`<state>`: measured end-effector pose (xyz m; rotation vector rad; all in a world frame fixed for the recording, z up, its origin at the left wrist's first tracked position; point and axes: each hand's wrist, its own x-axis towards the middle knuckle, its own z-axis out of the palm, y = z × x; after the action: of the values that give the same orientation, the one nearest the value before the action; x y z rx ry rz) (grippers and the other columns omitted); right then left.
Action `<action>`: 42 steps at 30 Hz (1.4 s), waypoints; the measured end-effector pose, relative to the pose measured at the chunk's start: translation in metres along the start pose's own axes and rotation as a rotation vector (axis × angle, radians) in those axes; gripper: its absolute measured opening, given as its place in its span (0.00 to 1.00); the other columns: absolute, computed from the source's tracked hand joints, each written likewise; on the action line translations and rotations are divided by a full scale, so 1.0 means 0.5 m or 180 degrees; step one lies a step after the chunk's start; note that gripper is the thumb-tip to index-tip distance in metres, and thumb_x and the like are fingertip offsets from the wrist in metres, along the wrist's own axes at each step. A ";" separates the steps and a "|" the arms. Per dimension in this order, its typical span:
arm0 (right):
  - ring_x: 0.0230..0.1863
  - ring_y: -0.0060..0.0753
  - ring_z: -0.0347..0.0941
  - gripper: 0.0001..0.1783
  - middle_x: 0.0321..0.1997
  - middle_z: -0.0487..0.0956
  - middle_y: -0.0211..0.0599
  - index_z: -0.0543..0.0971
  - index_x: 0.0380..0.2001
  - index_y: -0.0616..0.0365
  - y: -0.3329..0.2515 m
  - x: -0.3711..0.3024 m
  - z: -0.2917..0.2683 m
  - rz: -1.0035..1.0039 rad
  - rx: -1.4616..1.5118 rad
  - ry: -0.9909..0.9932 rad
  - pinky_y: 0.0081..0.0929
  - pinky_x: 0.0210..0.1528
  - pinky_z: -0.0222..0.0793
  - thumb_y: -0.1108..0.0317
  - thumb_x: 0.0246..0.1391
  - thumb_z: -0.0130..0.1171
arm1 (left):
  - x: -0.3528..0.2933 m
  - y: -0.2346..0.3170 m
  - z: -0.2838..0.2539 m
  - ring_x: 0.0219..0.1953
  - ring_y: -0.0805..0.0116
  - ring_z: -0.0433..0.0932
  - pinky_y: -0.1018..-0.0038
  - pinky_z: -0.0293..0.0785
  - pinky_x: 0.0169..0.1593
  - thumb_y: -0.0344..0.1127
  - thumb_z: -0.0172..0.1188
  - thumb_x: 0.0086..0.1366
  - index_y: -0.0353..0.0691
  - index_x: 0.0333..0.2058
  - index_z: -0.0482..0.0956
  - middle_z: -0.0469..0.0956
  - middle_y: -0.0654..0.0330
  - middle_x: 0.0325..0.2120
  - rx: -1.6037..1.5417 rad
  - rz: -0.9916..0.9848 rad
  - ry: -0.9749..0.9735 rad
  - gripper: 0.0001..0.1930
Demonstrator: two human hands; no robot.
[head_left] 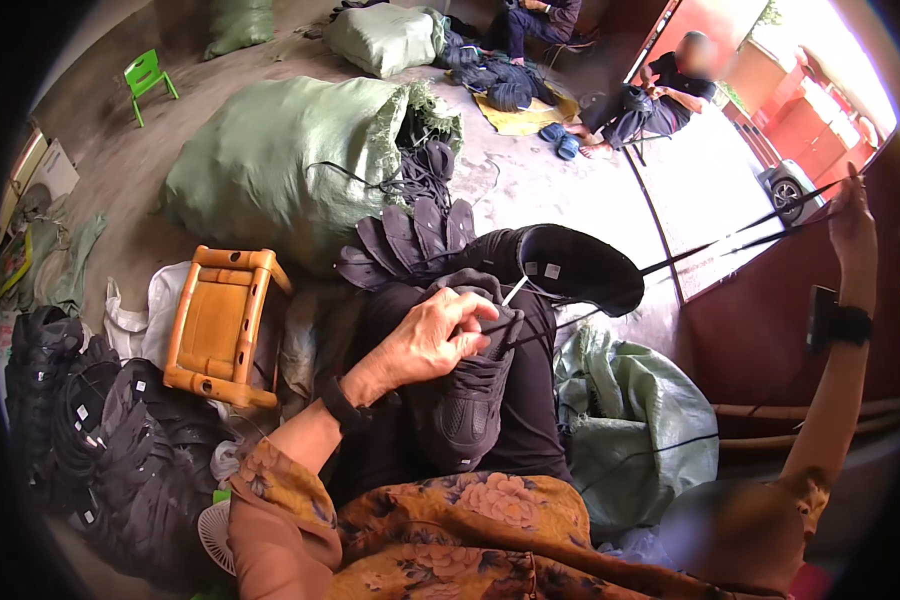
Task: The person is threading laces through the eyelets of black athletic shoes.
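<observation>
A black shoe upper (467,400), toe toward me, rests on my lap with dark laces across its front. My left hand (435,338) is closed on it near the collar, fingers curled over the lacing. A thin white strip (515,290) shows just beyond the fingertips. Far out to the right, my raised right hand (852,215) grips black shoelaces (760,232), which run taut back toward the shoe. Past the shoe lies a curved black shoe piece (595,270) with small white labels, beside a fanned row of black shoe pieces (415,240).
A stuffed green woven sack (270,165) lies ahead, dark laces spilling from its mouth. At left are a bamboo stool (218,325) and a pile of black shoe uppers (120,430). Another green sack (640,420) sits by my right knee. A seated person (660,95) works farther off.
</observation>
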<state>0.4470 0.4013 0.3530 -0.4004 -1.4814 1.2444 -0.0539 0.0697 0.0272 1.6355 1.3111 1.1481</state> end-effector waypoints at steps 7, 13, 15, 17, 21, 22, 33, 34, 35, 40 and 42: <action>0.21 0.13 0.65 0.35 0.33 0.80 0.37 0.70 0.56 0.69 0.263 -0.296 0.243 0.0598 -0.2231 -0.0427 0.13 0.21 0.59 0.49 0.57 0.56 | 0.058 0.037 -0.115 0.37 0.70 0.78 0.73 0.77 0.44 0.36 0.60 0.65 0.39 0.50 0.73 0.72 0.67 0.25 -0.3852 0.0297 0.1292 0.16; 0.16 0.15 0.66 0.10 0.26 0.82 0.34 0.75 0.44 0.60 0.502 -0.543 0.470 0.1856 -0.2152 -0.0847 0.17 0.17 0.61 0.68 0.63 0.51 | 0.089 -0.033 -0.028 0.35 0.71 0.79 0.72 0.73 0.43 0.38 0.58 0.67 0.39 0.42 0.79 0.78 0.61 0.34 0.0313 0.0465 0.0818 0.10; 0.17 0.17 0.69 0.07 0.26 0.82 0.35 0.75 0.41 0.61 0.522 -0.582 0.564 0.1708 -0.1950 -0.0997 0.19 0.19 0.64 0.72 0.61 0.53 | 0.055 -0.028 0.001 0.41 0.64 0.78 0.65 0.68 0.48 0.43 0.60 0.64 0.41 0.43 0.78 0.79 0.60 0.36 0.2024 0.0364 0.0597 0.14; 0.18 0.19 0.72 0.05 0.25 0.82 0.35 0.77 0.37 0.62 0.533 -0.594 0.612 0.1362 -0.1917 -0.1056 0.18 0.21 0.67 0.75 0.58 0.56 | 0.054 -0.024 0.015 0.44 0.62 0.77 0.63 0.66 0.49 0.43 0.60 0.62 0.43 0.43 0.77 0.79 0.60 0.37 0.2199 0.0294 0.0482 0.15; 0.22 0.28 0.78 0.06 0.25 0.81 0.37 0.80 0.33 0.61 0.566 -0.595 0.649 0.0999 -0.1961 -0.0979 0.24 0.26 0.71 0.72 0.51 0.64 | 0.062 -0.024 0.007 0.41 0.62 0.78 0.64 0.65 0.49 0.39 0.61 0.58 0.44 0.42 0.77 0.80 0.58 0.35 0.1751 0.0034 0.0331 0.14; 0.22 0.28 0.78 0.06 0.25 0.81 0.37 0.80 0.33 0.61 0.568 -0.596 0.654 0.0987 -0.1960 -0.0969 0.24 0.26 0.71 0.72 0.51 0.64 | 0.065 -0.031 0.006 0.33 0.68 0.77 0.69 0.68 0.45 0.36 0.62 0.57 0.41 0.41 0.78 0.79 0.61 0.30 0.1336 -0.0033 0.0413 0.13; 0.26 0.44 0.79 0.07 0.23 0.80 0.42 0.76 0.31 0.57 0.552 -0.592 0.677 0.0468 -0.3252 -0.1085 0.36 0.28 0.73 0.68 0.51 0.63 | 0.079 -0.039 0.000 0.39 0.63 0.78 0.63 0.68 0.48 0.39 0.63 0.54 0.43 0.41 0.79 0.80 0.58 0.32 0.1534 0.0018 0.0187 0.15; 0.26 0.44 0.79 0.07 0.23 0.80 0.42 0.76 0.31 0.57 0.550 -0.592 0.680 0.0453 -0.3256 -0.1096 0.36 0.28 0.73 0.68 0.51 0.63 | 0.074 -0.052 0.009 0.44 0.58 0.78 0.58 0.64 0.52 0.41 0.62 0.53 0.43 0.42 0.78 0.81 0.57 0.33 0.1983 0.0216 0.0243 0.17; 0.25 0.45 0.79 0.07 0.23 0.80 0.42 0.76 0.31 0.57 0.550 -0.590 0.681 0.0443 -0.3345 -0.1133 0.37 0.28 0.73 0.68 0.51 0.63 | 0.076 -0.048 0.005 0.44 0.58 0.78 0.58 0.64 0.52 0.41 0.62 0.53 0.43 0.42 0.78 0.81 0.57 0.33 0.1984 0.0224 0.0262 0.17; 0.25 0.48 0.78 0.07 0.22 0.80 0.44 0.75 0.30 0.57 0.552 -0.589 0.677 0.0476 -0.3453 -0.1125 0.41 0.28 0.72 0.69 0.51 0.62 | 0.071 -0.014 -0.018 0.37 0.72 0.80 0.74 0.76 0.44 0.34 0.69 0.50 0.41 0.38 0.81 0.81 0.60 0.32 0.0450 -0.0566 0.0026 0.15; 0.25 0.47 0.78 0.07 0.22 0.79 0.44 0.75 0.30 0.58 0.563 -0.590 0.679 0.0422 -0.3395 -0.1116 0.39 0.27 0.72 0.69 0.51 0.61 | 0.072 -0.019 -0.023 0.37 0.72 0.80 0.73 0.76 0.44 0.33 0.69 0.50 0.41 0.39 0.81 0.81 0.60 0.32 0.0156 -0.0530 -0.0018 0.15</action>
<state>0.1483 0.1175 0.0184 -1.0196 -2.3923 0.5204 -0.0647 0.1069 0.0292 1.5307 1.4526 1.0181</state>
